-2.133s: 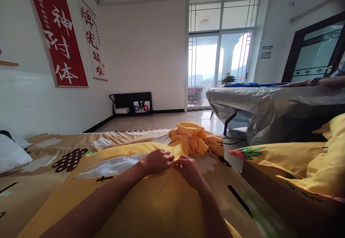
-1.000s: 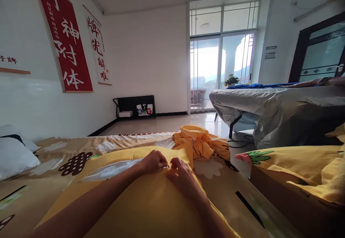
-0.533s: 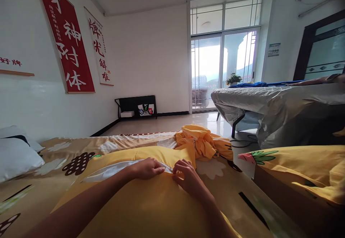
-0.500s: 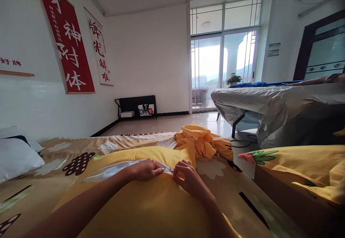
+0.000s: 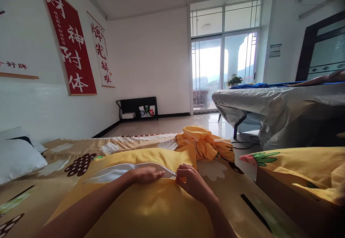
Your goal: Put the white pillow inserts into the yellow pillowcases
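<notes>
A yellow pillowcase (image 5: 151, 209) lies in front of me, with a long zipped opening across its upper side. White pillow (image 5: 110, 173) shows through the gap. My left hand (image 5: 148, 175) is closed on the lower edge of the opening near its middle, thumb pointing right; its other fingers are partly hidden. At the right end of the gap, beside the zipper slider (image 5: 174, 174), my right hand (image 5: 188, 180) is closed, thumb and forefinger pinched on the zipper. Its fingers hide part of the pull.
A patterned bedsheet (image 5: 212, 169) lies under the pillowcase. Crumpled yellow-orange fabric (image 5: 202, 142) rests beyond it. White pillows (image 5: 20, 159) lie left. Yellow cloth (image 5: 302, 162) drapes over a cardboard box (image 5: 280, 191) at right. Behind stands a plastic-covered table (image 5: 242, 99), with a person's arm (image 5: 320, 80) on it.
The view has shifted slightly. Both hands stay near the right part of the opening, and the left hand sits a little further from the right one. The white gap looks a bit wider.
</notes>
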`<state>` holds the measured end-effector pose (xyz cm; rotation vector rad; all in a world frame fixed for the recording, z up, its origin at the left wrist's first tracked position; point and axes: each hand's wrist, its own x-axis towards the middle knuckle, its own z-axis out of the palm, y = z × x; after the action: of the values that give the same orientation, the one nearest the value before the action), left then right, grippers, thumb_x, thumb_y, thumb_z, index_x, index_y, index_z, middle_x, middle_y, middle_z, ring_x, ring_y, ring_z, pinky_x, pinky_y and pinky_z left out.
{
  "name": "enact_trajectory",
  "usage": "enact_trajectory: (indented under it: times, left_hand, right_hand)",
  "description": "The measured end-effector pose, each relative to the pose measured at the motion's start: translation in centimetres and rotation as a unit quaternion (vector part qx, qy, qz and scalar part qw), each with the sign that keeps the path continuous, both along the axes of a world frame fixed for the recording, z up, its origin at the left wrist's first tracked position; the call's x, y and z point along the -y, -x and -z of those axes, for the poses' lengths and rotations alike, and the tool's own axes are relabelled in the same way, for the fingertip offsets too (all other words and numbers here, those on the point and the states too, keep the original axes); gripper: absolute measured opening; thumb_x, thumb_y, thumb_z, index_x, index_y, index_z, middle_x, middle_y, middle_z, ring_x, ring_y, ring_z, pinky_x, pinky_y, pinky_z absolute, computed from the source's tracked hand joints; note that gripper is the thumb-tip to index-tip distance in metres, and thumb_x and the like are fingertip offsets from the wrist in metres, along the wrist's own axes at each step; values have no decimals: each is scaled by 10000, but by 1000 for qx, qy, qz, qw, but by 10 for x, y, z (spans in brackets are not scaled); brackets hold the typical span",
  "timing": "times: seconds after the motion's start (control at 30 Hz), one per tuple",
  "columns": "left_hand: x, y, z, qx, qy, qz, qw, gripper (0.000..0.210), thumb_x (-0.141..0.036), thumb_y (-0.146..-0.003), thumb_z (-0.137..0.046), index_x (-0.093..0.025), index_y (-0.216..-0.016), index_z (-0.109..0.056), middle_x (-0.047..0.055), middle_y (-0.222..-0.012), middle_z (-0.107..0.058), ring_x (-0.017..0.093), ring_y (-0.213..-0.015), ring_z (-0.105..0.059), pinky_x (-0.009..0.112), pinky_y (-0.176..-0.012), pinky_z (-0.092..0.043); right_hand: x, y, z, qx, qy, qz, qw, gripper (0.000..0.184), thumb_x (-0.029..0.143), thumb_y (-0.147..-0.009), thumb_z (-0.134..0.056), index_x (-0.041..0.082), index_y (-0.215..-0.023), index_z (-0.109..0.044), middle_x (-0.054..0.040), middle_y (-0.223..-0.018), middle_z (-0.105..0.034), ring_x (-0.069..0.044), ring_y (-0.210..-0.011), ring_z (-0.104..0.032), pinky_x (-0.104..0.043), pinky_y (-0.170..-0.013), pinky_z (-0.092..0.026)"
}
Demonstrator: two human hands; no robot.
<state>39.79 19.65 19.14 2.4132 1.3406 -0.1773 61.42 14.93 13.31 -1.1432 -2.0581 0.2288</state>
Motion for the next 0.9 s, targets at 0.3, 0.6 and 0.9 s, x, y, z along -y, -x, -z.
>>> enact_trajectory:
  times: [0.3, 0.6, 0.9]
  left_hand:
    - [-5, -38, -16, 76, -59, 63, 993, 131, -120, -731, -546, -145, -778, -666, -3, -700, -626, 111, -644, -528, 193, -565, -382]
    - [-18, -64, -2, 57, -113, 88, 988, 183, -210, -869, -498, -166, -940, -660, 58, -928, -701, 155, -816, -615, 235, -701, -453]
    - [-13, -59, 7, -34, -125, 130, 983, 244, -301, -881, -455, -178, -1050, -579, 112, -1091, -667, 243, -978, -631, 325, -799, -471]
  right_hand:
    - [3, -7, -2, -28, 31, -14, 999, 155, 118, -767, -603, 227, -778, -712, -15, -832, -649, -162, -787, -585, -279, -744, -444]
    - [1, -9, -2, -16, 24, -37, 999, 218, 114, -775, -595, 258, -819, -755, -24, -891, -698, -184, -851, -619, -302, -800, -454]
    - [1, -8, -1, -15, 33, -24, 999, 223, 100, -754, -614, 257, -830, -753, -13, -880, -702, -172, -823, -610, -281, -776, -444]
